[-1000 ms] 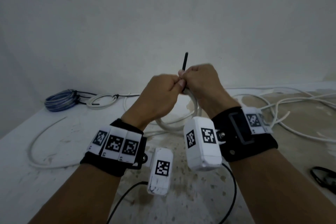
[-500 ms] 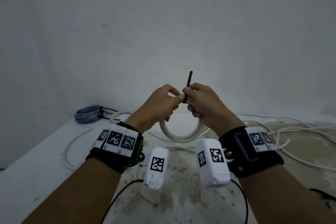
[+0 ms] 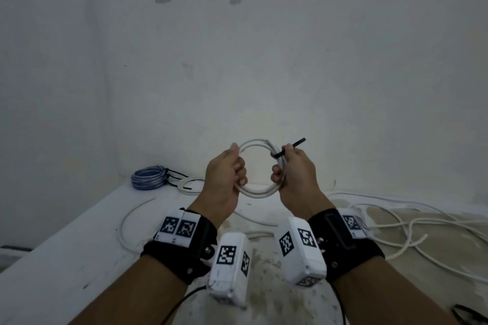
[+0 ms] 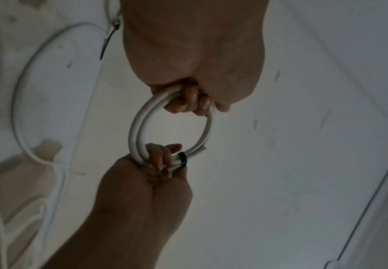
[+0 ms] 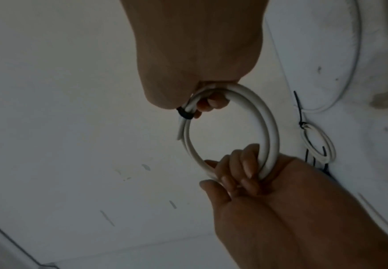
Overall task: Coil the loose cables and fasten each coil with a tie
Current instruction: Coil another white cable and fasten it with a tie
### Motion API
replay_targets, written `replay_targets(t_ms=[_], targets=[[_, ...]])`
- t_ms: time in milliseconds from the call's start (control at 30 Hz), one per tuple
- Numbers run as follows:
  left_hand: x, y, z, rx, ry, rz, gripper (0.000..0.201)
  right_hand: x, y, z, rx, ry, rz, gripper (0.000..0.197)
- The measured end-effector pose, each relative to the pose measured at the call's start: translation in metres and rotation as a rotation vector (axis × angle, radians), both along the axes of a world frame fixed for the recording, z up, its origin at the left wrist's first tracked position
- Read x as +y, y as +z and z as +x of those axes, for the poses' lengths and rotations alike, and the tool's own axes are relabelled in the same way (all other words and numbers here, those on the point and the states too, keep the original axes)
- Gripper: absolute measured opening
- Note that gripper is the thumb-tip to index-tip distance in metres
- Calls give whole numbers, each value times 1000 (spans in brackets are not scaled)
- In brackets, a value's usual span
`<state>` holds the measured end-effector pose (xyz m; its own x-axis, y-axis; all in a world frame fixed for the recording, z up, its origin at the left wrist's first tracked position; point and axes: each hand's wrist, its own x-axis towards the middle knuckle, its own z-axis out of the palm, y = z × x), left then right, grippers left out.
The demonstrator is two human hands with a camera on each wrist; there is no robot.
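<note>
You've got the white coil point(image 3: 257, 166) up in the air between both hands: left hand point(image 3: 227, 174) curled round 1 side, right hand point(image 3: 295, 174) gripping the other beside the black tie point(image 3: 289, 147). It looks springy and stiff, so hold near the tie.

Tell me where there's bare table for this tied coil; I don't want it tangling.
The near-left table, left of the lone cable arc and in front of the blue coil, looks free. The right is crowded with loose white cables. The white coil is in both hands.
</note>
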<state>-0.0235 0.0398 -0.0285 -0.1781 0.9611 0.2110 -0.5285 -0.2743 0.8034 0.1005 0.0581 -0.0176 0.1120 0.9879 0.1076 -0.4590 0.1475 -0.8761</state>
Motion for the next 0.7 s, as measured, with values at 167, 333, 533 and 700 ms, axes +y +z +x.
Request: replay_targets(t_ms=[167,333,533,700], targets=[[14,-7,-28,113,198,-47,33,4,0,-2,-198,353,-7,39],[22,-19,-61,208,238,-143,33,25,6,-12,-526,512,29,24],[27,-70,-135,1101,193,-458,34,85,-10,-55,-466,375,-158,18],[13,-98,-162,1521,-70,-579,47,132,-39,-107,-325,317,-336,20]])
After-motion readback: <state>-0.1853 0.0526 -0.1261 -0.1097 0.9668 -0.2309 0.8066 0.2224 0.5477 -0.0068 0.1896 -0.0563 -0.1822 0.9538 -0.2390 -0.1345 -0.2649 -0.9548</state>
